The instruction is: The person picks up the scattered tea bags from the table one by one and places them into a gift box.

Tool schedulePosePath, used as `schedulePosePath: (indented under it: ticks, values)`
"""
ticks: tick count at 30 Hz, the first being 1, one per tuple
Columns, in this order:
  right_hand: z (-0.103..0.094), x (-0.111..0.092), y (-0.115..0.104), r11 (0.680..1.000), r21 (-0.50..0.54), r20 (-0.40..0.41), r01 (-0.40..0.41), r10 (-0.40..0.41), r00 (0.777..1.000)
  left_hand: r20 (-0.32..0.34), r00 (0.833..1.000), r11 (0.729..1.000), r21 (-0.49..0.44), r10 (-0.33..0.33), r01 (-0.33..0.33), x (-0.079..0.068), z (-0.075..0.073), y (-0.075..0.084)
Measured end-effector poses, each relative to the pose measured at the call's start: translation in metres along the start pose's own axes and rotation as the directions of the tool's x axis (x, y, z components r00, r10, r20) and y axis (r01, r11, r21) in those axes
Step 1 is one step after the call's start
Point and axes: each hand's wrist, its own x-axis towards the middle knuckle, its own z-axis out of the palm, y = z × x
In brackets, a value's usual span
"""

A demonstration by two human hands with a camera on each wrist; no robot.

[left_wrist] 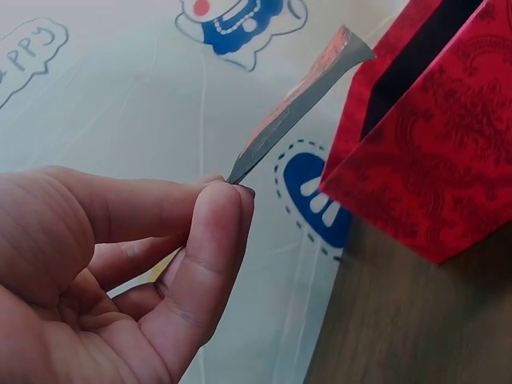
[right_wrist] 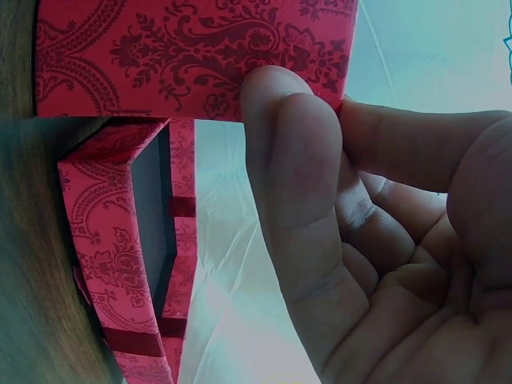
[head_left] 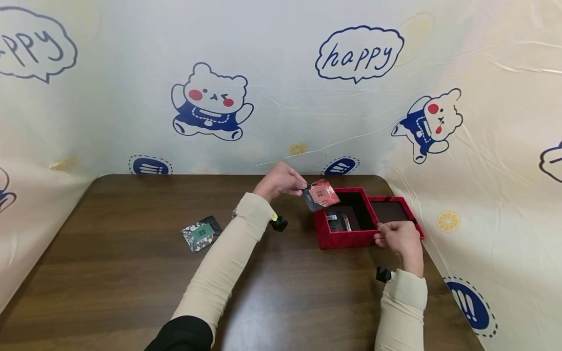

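Observation:
Between thumb and fingers my left hand (head_left: pixel 281 181) pinches the corner of a small flat sachet (head_left: pixel 321 194), red and dark with a pink label. It is held above the left rim of a red patterned box (head_left: pixel 347 240); the left wrist view shows the sachet (left_wrist: pixel 296 104) nearly edge-on. Inside the box lies another dark packet (head_left: pixel 337 222) with a white barcode label. My right hand (head_left: pixel 400 241) grips the box's front right corner, thumb on one side of the wall and fingers on the other, as the right wrist view shows on the patterned wall (right_wrist: pixel 192 60).
The box's lid (head_left: pixel 391 209) lies open-side up to the right, with ribbon strips seen at the lid (right_wrist: pixel 152 232). A second sachet (head_left: pixel 202 233), grey-white with a green label, rests on the brown table (head_left: pixel 123 273) at left. A printed cloth (head_left: pixel 281 97) hangs behind.

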Motion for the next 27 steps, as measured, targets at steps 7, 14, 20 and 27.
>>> schedulePosePath:
  ticks: [7,14,20,27]
  values:
    - [0.002,0.0,0.002,1.0,0.012,-0.005,0.0,0.0,1.0,0.029,0.999,0.999,-0.039,0.026,-0.024,0.006,0.018,0.0]
    - [0.003,-0.001,0.0,1.0,0.018,-0.015,0.014,-0.013,1.0,0.025,0.999,0.999,-0.025,0.036,-0.036,0.009,0.034,-0.002]
    - [0.002,-0.002,-0.002,1.0,0.018,-0.007,0.002,-0.002,1.0,0.003,0.999,0.999,0.001,0.05,-0.05,0.01,0.047,-0.001]
    - [0.001,-0.001,0.0,1.0,0.017,-0.007,0.0,0.0,1.0,-0.051,0.997,0.998,0.04,0.052,-0.05,0.013,0.067,0.0]
